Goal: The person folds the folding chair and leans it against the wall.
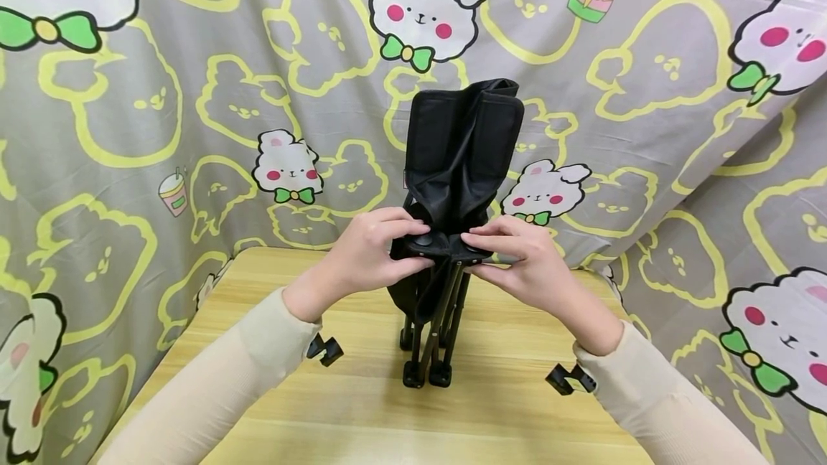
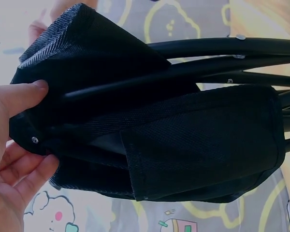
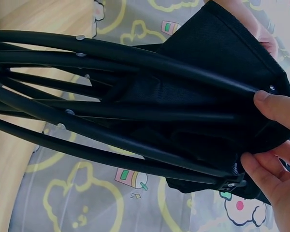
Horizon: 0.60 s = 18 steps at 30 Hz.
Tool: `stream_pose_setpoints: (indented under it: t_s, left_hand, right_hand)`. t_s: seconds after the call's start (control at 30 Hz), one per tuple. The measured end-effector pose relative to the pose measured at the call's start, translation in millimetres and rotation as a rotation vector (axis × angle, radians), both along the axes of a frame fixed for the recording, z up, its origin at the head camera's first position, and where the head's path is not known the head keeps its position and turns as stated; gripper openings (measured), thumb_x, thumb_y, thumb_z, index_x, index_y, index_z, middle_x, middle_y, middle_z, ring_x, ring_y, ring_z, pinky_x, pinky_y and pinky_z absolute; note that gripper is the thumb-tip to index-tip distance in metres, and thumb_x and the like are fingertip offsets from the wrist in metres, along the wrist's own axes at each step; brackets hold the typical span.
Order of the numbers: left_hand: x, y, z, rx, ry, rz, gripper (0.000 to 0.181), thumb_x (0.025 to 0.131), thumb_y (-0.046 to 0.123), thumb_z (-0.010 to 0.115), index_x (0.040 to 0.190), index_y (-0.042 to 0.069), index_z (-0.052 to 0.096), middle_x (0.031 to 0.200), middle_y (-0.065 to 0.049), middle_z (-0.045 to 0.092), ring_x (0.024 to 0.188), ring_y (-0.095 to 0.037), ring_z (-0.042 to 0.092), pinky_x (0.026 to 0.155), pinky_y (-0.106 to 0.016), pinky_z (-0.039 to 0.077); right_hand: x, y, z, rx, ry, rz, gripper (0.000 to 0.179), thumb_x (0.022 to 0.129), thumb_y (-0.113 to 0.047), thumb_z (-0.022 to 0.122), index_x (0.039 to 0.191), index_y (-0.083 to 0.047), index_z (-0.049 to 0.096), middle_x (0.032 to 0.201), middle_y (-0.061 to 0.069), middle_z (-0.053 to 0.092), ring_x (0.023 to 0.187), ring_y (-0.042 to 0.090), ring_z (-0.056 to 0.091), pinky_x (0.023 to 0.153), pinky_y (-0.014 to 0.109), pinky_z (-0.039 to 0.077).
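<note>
A black folding chair (image 1: 434, 135), folded narrow, stands upright on the table. Its fabric back rises at the top, and thin dark legs (image 1: 426, 350) gather below. My left hand (image 1: 362, 250) pinches the left front corner of the fabric seat between thumb and fingers. Opposite it, my right hand (image 1: 530, 264) pinches the right front corner in the same way. The left wrist view shows a fabric flap (image 2: 203, 140) hanging beside the seat. Crossing black tubes (image 3: 150, 58) with silver rivets run beneath the cloth in the right wrist view.
Under the chair is a light wood table (image 1: 271, 407). A grey curtain (image 1: 349, 106) with rabbit prints hangs behind it and on both sides. Small black mounts (image 1: 323, 350) sit at both wrists.
</note>
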<state>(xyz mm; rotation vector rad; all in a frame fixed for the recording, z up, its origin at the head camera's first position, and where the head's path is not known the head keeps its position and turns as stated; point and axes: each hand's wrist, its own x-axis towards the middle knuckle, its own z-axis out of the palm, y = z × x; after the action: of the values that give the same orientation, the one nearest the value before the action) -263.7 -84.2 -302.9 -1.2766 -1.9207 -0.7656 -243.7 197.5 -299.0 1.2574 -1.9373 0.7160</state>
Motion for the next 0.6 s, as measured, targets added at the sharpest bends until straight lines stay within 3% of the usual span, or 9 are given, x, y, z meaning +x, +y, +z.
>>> stream_pose_setpoints:
  t_s: [0.23,0.6]
  left_hand:
    - [-1.4,0.1,-1.4,0.011,-0.035,-0.017,0.037,0.077,0.011,0.1,0.107,-0.001,0.082,0.101,-0.011,0.079,0.087,-0.022,0.077,0.076,-0.034,0.064]
    - [-3.2,-1.2,-2.3,0.006,-0.021,-0.044,0.039,0.077,0.008,0.099,0.109,-0.003,0.081,0.104,-0.014,0.077,0.093,-0.025,0.076,0.081,-0.036,0.065]
  right_hand:
    - [-0.7,0.6,-0.7,-0.005,-0.014,0.021,0.052,0.064,0.012,0.097,0.112,-0.002,0.085,0.102,0.014,0.078,0.078,0.022,0.071,0.062,0.021,0.05]
    - [0.7,-1.3,-1.5,-0.018,0.014,0.018,0.048,0.069,0.009,0.097,0.113,-0.003,0.085,0.102,0.012,0.077,0.084,0.025,0.072,0.067,0.025,0.053]
